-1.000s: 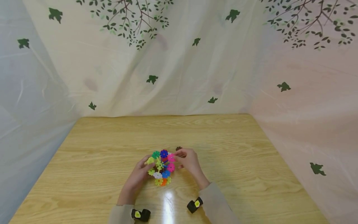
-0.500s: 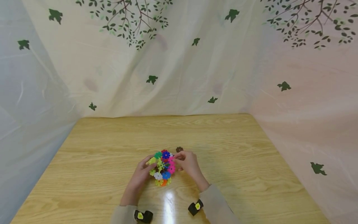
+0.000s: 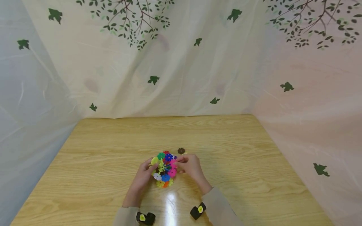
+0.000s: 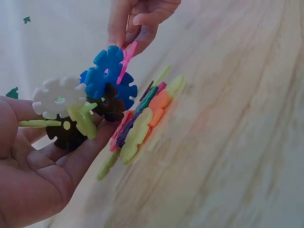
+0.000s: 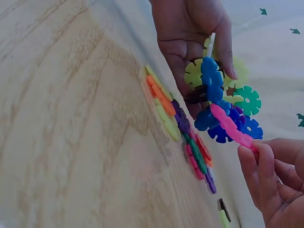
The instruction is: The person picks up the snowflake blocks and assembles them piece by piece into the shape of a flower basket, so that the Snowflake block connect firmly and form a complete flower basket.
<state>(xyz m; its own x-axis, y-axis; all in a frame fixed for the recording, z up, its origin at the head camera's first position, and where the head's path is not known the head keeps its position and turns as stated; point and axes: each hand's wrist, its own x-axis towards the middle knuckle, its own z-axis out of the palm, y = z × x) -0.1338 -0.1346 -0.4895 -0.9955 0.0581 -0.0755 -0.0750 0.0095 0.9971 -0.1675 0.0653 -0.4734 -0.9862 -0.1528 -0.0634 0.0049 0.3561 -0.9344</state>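
My left hand [image 3: 142, 176] holds a cluster of interlocking flower-shaped plastic discs [image 3: 162, 167], its thumb over the near side. In the left wrist view the cluster has a white disc [image 4: 50, 97], blue discs [image 4: 100, 76] and brown and yellow-green ones, lying over the palm and fingers. My right hand [image 3: 193, 168] pinches the edge of a pink disc [image 5: 230, 126] between thumb and fingertips. That pink piece stands edge-on against the blue discs of the cluster in the right wrist view. The slot where they meet is hidden.
Under the cluster, several loose discs [image 5: 167, 118] in yellow, orange, purple, green and pink lie on the wooden table [image 3: 240, 150]. A brown disc [image 3: 181, 151] lies just beyond my right hand. A printed cloth [image 3: 181, 94] hangs behind the table.
The cluster and left hand have shifted slightly right. My right hand has come slightly nearer to me, still pinching the pink disc, and the brown disc behind it shows more fully.
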